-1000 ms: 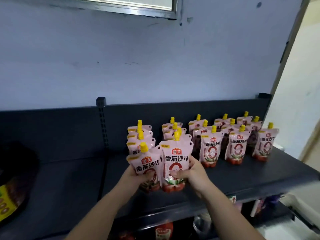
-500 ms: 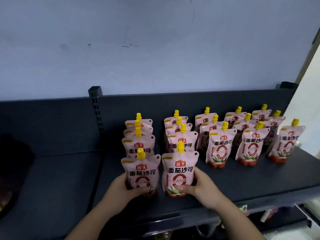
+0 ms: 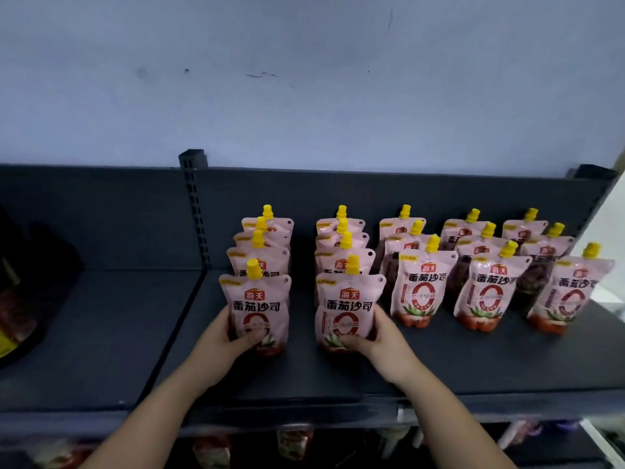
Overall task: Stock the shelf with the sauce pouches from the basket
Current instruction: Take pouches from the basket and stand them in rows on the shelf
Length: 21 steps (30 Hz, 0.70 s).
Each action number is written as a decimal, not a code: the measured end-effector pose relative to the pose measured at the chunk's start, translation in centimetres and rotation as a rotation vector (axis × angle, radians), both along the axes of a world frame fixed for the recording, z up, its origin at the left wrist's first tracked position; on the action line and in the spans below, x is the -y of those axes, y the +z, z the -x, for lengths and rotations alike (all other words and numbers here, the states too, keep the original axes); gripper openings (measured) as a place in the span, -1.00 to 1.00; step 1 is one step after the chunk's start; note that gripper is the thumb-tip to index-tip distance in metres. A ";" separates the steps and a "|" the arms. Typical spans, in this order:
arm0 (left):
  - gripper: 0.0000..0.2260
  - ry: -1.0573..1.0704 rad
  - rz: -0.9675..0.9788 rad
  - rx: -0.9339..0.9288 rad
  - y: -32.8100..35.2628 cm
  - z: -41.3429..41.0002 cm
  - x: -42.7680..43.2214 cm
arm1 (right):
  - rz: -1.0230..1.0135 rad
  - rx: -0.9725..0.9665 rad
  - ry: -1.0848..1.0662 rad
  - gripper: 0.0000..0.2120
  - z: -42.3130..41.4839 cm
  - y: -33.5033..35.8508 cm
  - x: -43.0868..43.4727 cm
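Note:
Pink sauce pouches with yellow caps stand upright in several rows on the dark shelf (image 3: 439, 363). My left hand (image 3: 225, 336) grips the front pouch of the leftmost row (image 3: 257, 299) near its base, thumb across its front. My right hand (image 3: 375, 336) grips the front pouch of the second row (image 3: 348, 301) the same way. Both pouches stand on the shelf, just ahead of the pouches behind them. The basket is not clearly in view.
More pouch rows (image 3: 487, 292) fill the shelf to the right, up to its end post (image 3: 592, 172). A slotted upright (image 3: 194, 204) divides the back panel. A dark object (image 3: 30, 286) lies at the far left. Items on a lower shelf (image 3: 294, 441) show below.
Both hands have carried the two pouches forward and set them down on the shelf in front of their rows. The camera has tilted down and moved closer.

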<state>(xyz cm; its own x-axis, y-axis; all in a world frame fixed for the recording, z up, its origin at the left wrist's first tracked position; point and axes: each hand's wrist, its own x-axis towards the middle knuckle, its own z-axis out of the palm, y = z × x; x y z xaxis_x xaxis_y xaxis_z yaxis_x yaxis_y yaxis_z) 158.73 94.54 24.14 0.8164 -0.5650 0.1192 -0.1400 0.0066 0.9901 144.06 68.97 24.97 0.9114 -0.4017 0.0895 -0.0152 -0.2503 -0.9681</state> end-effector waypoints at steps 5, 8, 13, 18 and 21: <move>-0.55 0.019 0.018 -0.029 -0.3 0.0 0.0 | 0.009 -0.026 0.008 -0.48 -0.2 0.0 0.5; -0.62 0.066 0.023 -0.025 -0.1 -0.1 -0.1 | 0.022 -0.044 0.015 -0.49 -0.2 0.1 0.6; -0.71 0.099 0.037 -0.016 0.2 -0.1 0.2 | 0.016 -0.059 -0.002 -0.46 -0.1 0.2 0.9; -0.67 0.068 0.044 -0.046 0.5 -0.1 0.0 | 0.031 -0.068 -0.005 -0.46 0.1 0.4 0.8; -0.68 0.043 0.061 -0.087 0.9 -0.6 -0.4 | 0.038 -0.064 -0.013 -0.46 0.2 0.4 0.7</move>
<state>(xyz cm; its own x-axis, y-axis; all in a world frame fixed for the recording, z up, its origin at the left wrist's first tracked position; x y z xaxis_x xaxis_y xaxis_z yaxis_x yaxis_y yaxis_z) 159.29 94.91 25.09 0.8485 -0.5232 0.0795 -0.0547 0.0627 0.9965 143.87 68.25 25.38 0.9105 -0.4109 0.0467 -0.0801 -0.2860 -0.9549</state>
